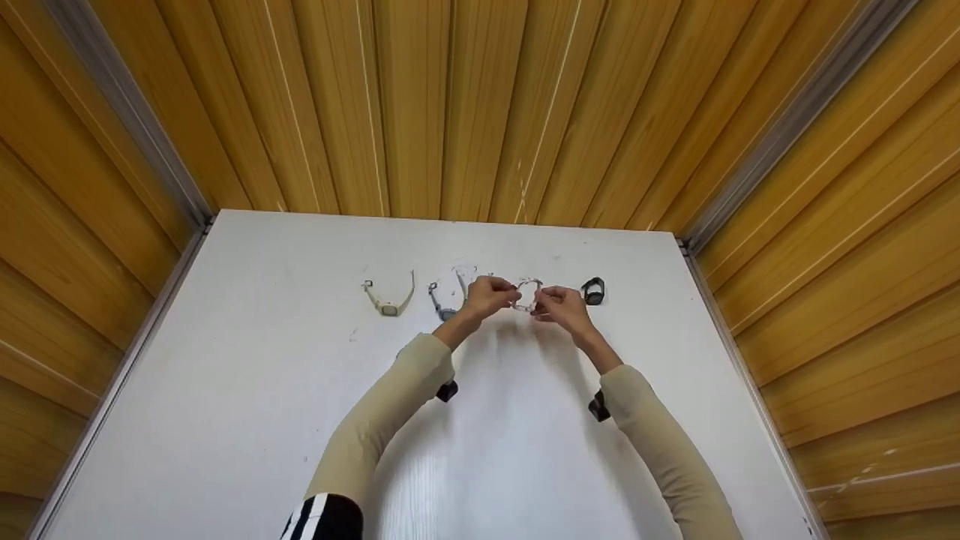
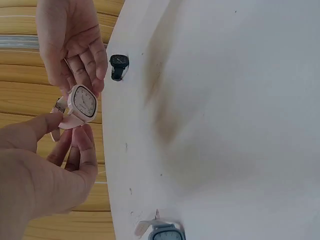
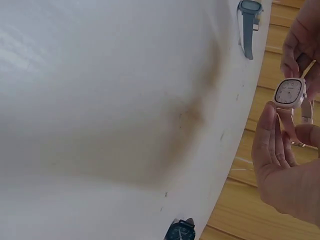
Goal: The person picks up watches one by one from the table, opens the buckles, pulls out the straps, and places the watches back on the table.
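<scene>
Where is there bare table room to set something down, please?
The table looks bare between its left edge and the left sleeve, and between that and the right sleeve. The far strip is crowded: cream watch, blue watch, left hand and right hand holding a pink watch, black watch.

On table (image 1: 247,390): leftmost watch (image 1: 389,310), second watch (image 1: 448,315), rightmost watch (image 1: 594,298); held watch (image 2: 85,102) between latter two; wall (image 1: 480,112) behind.
</scene>
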### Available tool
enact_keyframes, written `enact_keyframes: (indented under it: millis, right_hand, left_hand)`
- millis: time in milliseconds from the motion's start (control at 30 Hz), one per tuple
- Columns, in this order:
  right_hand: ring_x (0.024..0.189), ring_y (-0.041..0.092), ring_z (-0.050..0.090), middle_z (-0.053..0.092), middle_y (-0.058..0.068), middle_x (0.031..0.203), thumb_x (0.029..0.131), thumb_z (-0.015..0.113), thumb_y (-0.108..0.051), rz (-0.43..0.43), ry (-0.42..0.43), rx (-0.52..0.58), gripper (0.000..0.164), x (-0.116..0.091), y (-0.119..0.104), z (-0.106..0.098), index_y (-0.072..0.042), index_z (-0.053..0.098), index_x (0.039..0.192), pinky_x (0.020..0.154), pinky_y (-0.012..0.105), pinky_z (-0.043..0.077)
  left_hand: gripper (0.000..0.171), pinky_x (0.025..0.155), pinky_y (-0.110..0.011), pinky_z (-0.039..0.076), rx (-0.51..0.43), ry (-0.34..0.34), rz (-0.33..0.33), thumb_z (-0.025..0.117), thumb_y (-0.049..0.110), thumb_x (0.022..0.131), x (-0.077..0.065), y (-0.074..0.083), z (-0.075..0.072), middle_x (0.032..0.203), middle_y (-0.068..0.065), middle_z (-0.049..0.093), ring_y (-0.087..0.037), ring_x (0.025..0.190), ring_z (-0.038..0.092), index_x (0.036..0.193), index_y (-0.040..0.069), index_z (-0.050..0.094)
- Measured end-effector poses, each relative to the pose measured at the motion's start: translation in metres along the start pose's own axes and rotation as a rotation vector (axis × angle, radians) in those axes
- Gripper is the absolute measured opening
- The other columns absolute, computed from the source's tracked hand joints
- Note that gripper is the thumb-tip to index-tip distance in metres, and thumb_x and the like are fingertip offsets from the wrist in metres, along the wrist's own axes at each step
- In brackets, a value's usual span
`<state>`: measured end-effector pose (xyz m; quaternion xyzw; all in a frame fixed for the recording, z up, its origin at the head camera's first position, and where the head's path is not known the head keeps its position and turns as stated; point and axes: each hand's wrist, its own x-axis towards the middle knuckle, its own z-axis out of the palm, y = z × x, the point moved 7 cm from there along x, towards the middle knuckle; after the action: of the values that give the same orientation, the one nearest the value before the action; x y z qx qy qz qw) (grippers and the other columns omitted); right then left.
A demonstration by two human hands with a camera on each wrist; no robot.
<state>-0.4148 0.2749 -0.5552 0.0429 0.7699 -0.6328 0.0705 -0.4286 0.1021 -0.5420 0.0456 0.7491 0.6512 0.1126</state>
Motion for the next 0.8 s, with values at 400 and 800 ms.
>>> enact_keyframes:
  millis: [400,800]
  right_hand:
    - [0.099,0.018,0.074,0.071,0.023,0.116,0.098,0.066,-0.005,-0.154,-0.125,-0.04,0.036,-0.017,-0.037,0.037,0.008,0.061,0.132,0.089,0.027,0.061]
    - [0.104,0.013,0.072,0.07,0.022,0.123,0.095,0.073,-0.009,-0.276,-0.222,-0.079,0.038,-0.036,-0.052,0.063,0.009,0.066,0.127,0.093,0.027,0.06]
  left_hand:
    - [0.02,0.074,-0.022,0.055,0.338,-0.113,0.344,0.071,0.006,0.092,-0.028,0.02,-0.047,0.098,-0.02,0.076,-0.019,0.085,0.069,0.108,-0.007,0.073]
    - [0.012,0.076,-0.032,0.062,0.343,-0.079,0.422,0.074,0.003,0.09,-0.066,0.025,-0.075,0.092,-0.017,0.075,-0.022,0.083,0.071,0.099,-0.004,0.074]
